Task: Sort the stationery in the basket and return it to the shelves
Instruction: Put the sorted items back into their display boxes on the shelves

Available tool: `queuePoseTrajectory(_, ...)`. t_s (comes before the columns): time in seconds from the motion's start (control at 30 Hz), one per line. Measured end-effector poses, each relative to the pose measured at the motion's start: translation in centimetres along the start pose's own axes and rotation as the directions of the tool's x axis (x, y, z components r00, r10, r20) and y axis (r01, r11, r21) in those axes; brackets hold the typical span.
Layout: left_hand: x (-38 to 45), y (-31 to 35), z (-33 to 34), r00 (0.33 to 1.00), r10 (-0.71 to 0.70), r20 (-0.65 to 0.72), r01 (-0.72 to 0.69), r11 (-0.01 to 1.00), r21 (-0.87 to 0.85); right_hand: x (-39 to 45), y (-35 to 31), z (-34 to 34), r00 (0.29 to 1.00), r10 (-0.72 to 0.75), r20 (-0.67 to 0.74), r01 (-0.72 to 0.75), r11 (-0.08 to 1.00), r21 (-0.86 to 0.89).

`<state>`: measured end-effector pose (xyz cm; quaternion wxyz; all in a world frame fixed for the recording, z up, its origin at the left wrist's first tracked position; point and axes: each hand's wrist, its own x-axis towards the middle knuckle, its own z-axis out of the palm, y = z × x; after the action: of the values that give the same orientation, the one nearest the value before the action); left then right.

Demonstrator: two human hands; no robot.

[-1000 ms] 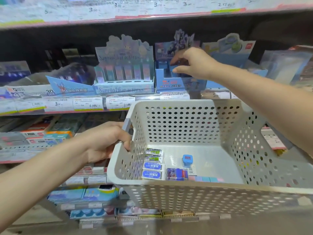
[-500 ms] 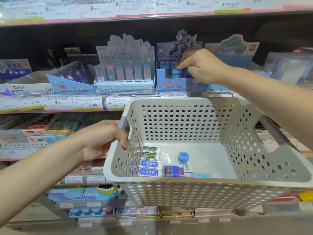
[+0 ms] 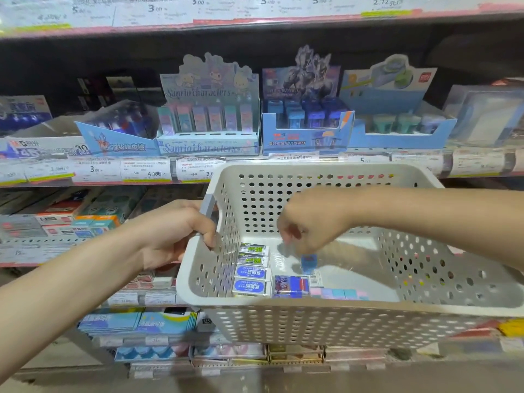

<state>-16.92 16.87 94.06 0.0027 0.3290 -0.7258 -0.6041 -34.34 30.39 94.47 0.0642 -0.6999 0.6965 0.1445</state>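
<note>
our left hand (image 3: 173, 236) grips the grey handle on the left wall of the basket (image 3: 326, 324), fingers curled over the rim, holding it up in front of the shelves (image 3: 255, 21). our right hand (image 3: 309, 222) hangs inside the basket, fingers bunched and pointing down, tips just at the small blue sharpener (image 3: 308, 262); we cannot tell if they have pinched it yet, the fingertips blur

stationery left lies along the basket's near-left floor: two green-label erasers (image 3: 253, 254) and two blue-label erasers (image 3: 252, 279) stacked in a row by the left wall, a printed purple-blue eraser (image 3: 290, 285) just beside them, a strip of pastel blocks (image 3: 340, 293) against the front wall

handling, as we judge it: the sharpener is a small hard plastic cube, light, rigid, smooth sides so a bit slippery, best pinched thumb and forefinger on two opposite flat faces. erasers are light, slightly rubbery blocks in glossy paper sleeves, take them by the long sides, the sleeve could slide off

basket is stiff perforated plastic, pale grey-white, round holes all over, rounded rim. a blue cardboard display box (image 3: 306, 137) on the shelf behind holds similar blue cubes, likely where the sharpener belongs
</note>
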Motion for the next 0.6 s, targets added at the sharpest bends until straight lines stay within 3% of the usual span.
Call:
queuePoseTrajectory(0.07,0.0,-0.1,0.0,1.0,0.002,-0.003,-0.002,1.0,-0.008,0.5,-0.1,1.7,0.979,0.064,0.194,-0.046,0.994,-0.094)
queuePoseTrajectory(0.13,-0.1,0.0,0.0,1.0,0.006,-0.002,-0.006,1.0,-0.012,0.9,0.1,2.9,0.962,0.083,0.259,-0.06,0.994,-0.096)
queuePoseTrajectory(0.4,-0.2,-0.3,-0.2,1.0,0.003,-0.001,-0.003,1.0,0.004,1.8,0.2,4.4,0.973,0.045,0.228,-0.038,0.999,-0.033)
queuePoseTrajectory(0.5,-0.2,-0.5,-0.5,1.0,-0.014,-0.005,0.014,1.0,0.003,1.3,1.0,1.6,0.993,0.01,0.12,-0.021,0.995,0.097)
queuePoseTrajectory(0.6,-0.4,-0.7,-0.8,1.0,-0.029,-0.006,0.029,1.0,-0.001,-0.3,2.8,-2.8,0.984,0.038,-0.177,0.016,0.955,0.296)
